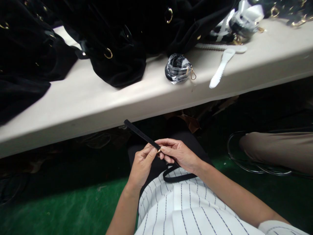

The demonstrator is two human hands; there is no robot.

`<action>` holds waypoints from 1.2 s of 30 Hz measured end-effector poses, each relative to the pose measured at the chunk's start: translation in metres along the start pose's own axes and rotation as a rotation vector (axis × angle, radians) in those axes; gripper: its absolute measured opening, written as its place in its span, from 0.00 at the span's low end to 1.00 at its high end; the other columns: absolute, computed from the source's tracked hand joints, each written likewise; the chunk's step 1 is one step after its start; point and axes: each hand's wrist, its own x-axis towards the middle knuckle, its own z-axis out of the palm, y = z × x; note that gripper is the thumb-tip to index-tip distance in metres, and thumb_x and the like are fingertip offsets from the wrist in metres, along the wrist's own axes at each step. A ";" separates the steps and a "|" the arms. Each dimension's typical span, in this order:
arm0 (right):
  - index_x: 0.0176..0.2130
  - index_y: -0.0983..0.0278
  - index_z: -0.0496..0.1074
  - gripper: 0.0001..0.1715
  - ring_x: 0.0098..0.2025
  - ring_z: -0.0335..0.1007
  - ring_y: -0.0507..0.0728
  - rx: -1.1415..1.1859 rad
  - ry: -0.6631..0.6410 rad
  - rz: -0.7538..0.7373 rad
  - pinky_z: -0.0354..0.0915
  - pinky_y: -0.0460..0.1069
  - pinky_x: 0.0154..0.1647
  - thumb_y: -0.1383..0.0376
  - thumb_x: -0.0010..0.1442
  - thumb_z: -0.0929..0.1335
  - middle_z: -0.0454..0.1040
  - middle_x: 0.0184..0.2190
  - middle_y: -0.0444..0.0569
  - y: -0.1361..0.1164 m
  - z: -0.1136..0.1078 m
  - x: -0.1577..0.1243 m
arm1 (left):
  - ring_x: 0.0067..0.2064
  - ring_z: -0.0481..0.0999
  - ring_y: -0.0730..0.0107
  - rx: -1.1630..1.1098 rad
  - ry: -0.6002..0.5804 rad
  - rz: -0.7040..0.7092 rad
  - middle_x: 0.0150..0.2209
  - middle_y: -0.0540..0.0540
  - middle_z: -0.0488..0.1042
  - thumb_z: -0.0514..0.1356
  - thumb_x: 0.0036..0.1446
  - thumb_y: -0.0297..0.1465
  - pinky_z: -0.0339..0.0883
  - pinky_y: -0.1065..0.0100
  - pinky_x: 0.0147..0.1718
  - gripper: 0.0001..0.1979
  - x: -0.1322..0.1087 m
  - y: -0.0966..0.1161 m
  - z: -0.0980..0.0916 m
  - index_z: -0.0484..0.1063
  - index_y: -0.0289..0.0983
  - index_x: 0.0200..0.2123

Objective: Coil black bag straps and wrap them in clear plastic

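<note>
Green floor (97, 205) shows below a pale table (146, 101), where black bags (122, 62) lie near a plastic-wrapped bundle (178, 69). Above our lap, we pinch a black strap (140, 133) between the fingers of our left hand (143, 161) and right hand (181, 154), both at its small gold-coloured metal piece (158, 150). Its lower part loops against our striped shirt (181, 209).
</note>
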 end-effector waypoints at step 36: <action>0.29 0.65 0.69 0.17 0.16 0.39 0.44 0.569 0.031 0.148 0.42 0.38 0.15 0.61 0.49 0.78 0.52 0.12 0.35 0.047 -0.028 0.009 | 0.32 0.75 0.65 0.318 0.138 0.039 0.29 0.46 0.73 0.68 0.47 0.29 0.68 0.68 0.29 0.05 0.006 0.023 0.031 0.78 0.37 0.22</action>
